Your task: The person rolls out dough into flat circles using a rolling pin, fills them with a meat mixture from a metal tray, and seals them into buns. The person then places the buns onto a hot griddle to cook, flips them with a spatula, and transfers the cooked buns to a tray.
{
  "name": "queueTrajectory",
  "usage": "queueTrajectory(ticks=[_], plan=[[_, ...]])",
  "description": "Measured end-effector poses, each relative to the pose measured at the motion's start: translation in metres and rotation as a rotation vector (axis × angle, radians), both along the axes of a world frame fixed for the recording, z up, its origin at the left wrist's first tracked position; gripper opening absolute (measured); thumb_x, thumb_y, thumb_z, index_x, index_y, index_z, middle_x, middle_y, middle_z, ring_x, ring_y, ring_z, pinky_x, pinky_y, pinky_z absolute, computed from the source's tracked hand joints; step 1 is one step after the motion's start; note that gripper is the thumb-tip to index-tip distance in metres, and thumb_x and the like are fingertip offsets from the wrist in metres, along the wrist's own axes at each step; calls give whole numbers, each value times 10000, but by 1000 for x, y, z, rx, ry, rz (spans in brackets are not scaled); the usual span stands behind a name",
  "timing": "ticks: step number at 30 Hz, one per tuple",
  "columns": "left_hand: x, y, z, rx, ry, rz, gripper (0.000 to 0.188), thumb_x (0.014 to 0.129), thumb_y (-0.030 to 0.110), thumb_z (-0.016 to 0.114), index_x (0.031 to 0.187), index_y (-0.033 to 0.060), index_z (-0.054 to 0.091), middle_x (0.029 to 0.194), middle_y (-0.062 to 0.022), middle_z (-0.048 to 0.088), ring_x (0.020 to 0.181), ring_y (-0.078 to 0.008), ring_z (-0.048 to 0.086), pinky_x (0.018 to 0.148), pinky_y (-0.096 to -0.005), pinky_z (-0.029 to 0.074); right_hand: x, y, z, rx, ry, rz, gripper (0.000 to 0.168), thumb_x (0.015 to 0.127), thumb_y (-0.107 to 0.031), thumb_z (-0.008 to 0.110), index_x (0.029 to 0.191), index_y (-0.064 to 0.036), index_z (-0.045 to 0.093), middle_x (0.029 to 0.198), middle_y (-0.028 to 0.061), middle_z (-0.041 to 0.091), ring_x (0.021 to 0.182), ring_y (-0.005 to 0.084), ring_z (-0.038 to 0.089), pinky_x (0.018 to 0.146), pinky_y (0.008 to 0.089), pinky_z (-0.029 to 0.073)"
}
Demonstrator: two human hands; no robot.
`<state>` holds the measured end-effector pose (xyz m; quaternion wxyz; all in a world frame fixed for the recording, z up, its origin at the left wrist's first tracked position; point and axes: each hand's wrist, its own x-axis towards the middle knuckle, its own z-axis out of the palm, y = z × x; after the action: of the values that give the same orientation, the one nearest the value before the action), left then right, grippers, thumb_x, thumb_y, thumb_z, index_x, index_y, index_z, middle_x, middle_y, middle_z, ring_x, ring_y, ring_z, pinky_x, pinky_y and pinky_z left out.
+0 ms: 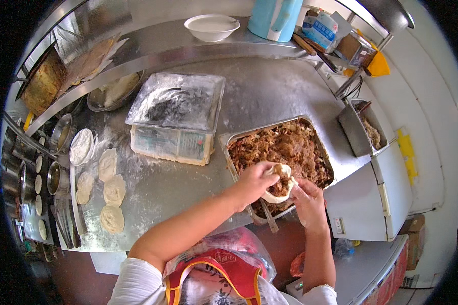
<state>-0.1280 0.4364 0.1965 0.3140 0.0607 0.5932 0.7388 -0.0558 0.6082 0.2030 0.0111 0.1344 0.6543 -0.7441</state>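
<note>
Between my two hands is a round dough wrapper [276, 198] cupped around a lump of brown filling [279, 187]. My left hand [253, 180] grips its left side, the thumb lying over the filling. On the right, the fingers of my right hand [308, 200] pinch the wrapper's edge. Both hands are above the near side of a rectangular metal tray [233, 164], which is heaped with chopped brown filling [290, 143]. A flat-handled utensil [269, 217] leans over the tray's near rim, its other end hidden by the filling and the wrapper.
Flattened dough rounds [114, 190] lie on the floured steel table [168, 202], beside a bowl of flour [81, 146]. A flour-dusted sheet [179, 101] covers a plastic box [168, 145]. On the back shelf stand a white bowl [212, 28] and a blue jug [269, 17]. A metal container [360, 131] sits at right.
</note>
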Motion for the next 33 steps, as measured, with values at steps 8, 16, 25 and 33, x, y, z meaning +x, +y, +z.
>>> queueTrajectory(ticks=[8, 16, 25, 33], plan=[[15, -14, -3, 292, -262, 32, 400, 853, 59, 513, 1243, 78, 423, 1093, -40, 544, 903, -132, 578, 783, -285, 499, 6, -29, 7, 372, 98, -16, 213, 833, -29, 582, 1044, -15, 557, 940, 41, 590, 764, 95, 566, 615, 211, 488], [2, -51, -1, 345, -220, -71, 390, 876, 206, 461, 1244, 75, 466, 1082, -49, 559, 954, -107, 553, 837, -277, 455, -1, -55, 4, 499, 269, -33, 139, 826, -1, 585, 963, -17, 568, 854, 40, 595, 645, 78, 554, 535, 204, 473], [12, -140, -5, 210, -19, -74, 700, 870, 619, 342, 1307, 75, 395, 1224, -55, 482, 1120, -134, 463, 925, -290, 384, -22, -133, 7, 556, 298, 153, 39, 808, 21, 588, 819, 13, 551, 743, 27, 536, 556, 85, 505, 474, 216, 424], [23, -206, -51, 185, 55, 123, 514, 892, 328, 506, 1319, 86, 352, 1156, -42, 508, 1026, -118, 491, 840, -259, 416, -53, -210, -7, 461, 117, 345, 103, 784, 18, 623, 883, 14, 598, 699, 39, 574, 540, 79, 512, 470, 211, 417]])
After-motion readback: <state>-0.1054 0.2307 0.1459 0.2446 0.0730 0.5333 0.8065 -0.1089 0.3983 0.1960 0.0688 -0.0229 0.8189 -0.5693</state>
